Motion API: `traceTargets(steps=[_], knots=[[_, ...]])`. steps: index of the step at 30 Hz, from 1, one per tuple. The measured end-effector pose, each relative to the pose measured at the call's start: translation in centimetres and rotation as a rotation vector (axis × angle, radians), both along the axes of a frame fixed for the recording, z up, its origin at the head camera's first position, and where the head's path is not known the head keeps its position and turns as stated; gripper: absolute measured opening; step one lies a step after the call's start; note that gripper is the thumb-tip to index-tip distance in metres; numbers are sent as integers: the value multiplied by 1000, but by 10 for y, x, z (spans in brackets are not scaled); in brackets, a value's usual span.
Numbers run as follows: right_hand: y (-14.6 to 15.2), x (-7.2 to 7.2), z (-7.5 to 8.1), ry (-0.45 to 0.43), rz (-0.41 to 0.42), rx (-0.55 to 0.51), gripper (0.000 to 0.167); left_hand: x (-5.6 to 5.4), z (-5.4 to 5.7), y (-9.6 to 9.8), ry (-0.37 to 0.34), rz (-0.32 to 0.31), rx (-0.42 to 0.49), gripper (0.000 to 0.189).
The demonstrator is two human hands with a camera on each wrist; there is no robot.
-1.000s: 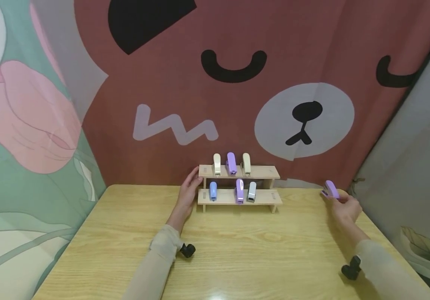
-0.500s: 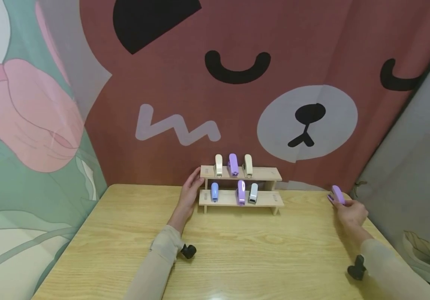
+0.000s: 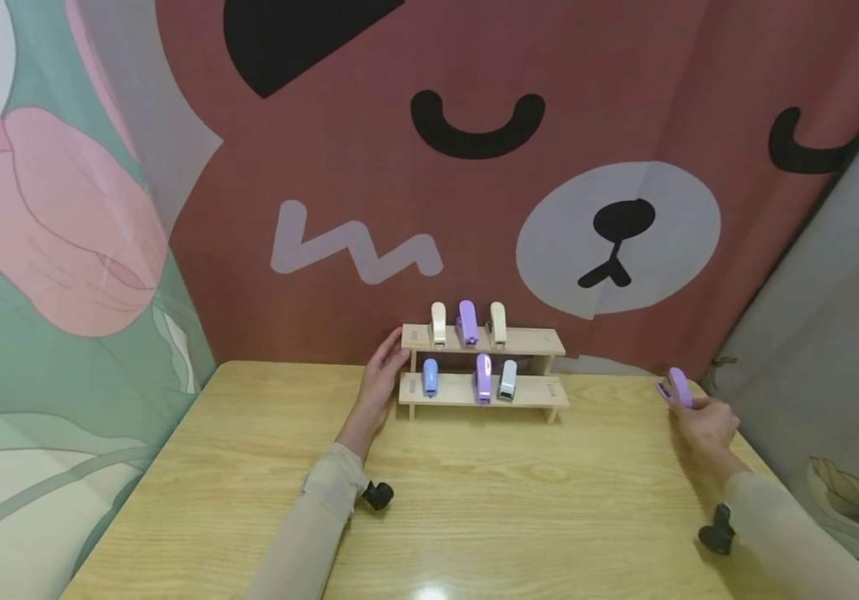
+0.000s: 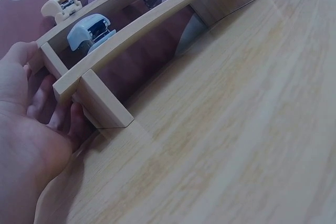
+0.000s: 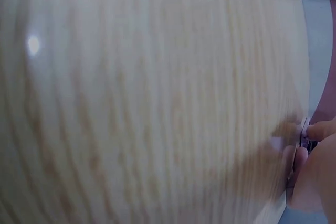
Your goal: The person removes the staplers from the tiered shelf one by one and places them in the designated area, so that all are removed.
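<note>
Presumably mid-transfer — pinching a purple stapler [image 3: 680, 387] with right hand [image 3: 710, 422] near the right edge of the desk [image 3: 534, 500], gripping wooden rack [image 3: 456, 390] with left hand [image 3: 378, 383] — next, likely requiring controlled placement

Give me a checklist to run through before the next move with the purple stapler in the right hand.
1. Right hand gripping the held purple stapler: ok.
2. Left hand on the left end of the wooden rack: ok.
3. Rack standing upright on the table: ok.
4. Bare space on the lower shelf, between the blue stapler and the lower purple stapler: ok.
5. Held stapler over the rack: not ok; it is well off to the right, near the table's right edge.
6. Held stapler clear of the tabletop: cannot tell from these views.
</note>
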State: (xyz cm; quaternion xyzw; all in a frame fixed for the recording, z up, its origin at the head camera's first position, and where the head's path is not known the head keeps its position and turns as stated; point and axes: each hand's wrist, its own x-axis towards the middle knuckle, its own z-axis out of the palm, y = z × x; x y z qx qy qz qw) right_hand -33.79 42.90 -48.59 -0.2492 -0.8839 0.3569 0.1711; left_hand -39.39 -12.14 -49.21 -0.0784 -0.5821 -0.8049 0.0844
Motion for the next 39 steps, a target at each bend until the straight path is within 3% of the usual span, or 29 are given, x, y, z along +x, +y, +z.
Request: traceTargets(steps=[8, 16, 23, 30, 39], knots=[[2, 2, 0, -17, 84, 81, 59, 0, 0, 1, -3, 7, -6, 51], [7, 12, 13, -107, 73, 127, 74, 0, -1, 0, -7, 6, -17, 52], [4, 18, 29, -31, 105, 180, 67, 1, 0, -1, -11, 4, -29, 53], [-15, 22, 47, 48, 150, 190, 72, 1, 0, -1, -21, -4, -14, 53], [-54, 26, 60, 209, 144, 148, 48, 1, -1, -1, -22, -14, -1, 53]])
